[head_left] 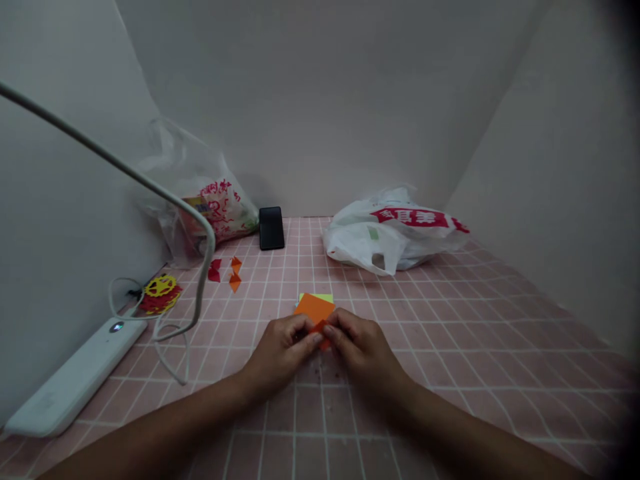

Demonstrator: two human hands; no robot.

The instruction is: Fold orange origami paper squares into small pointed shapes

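Both of my hands meet at the middle of a pink checked tabletop (450, 333). My left hand (283, 350) and my right hand (363, 347) pinch a small folded piece of orange paper (324, 330) between their fingertips. Just beyond the fingers lies a flat orange paper sheet (314, 308) on top of a yellow-green sheet (316, 297). The pinched piece is mostly hidden by my fingers.
A white lamp base (75, 380) with a bent arm and cable stands at the left. Red and yellow paper cutouts (160, 295), red and orange scraps (225, 272), a black phone (271, 228), a clear bag (205, 200) and a white plastic bag (395, 233) lie farther back. Walls enclose the table.
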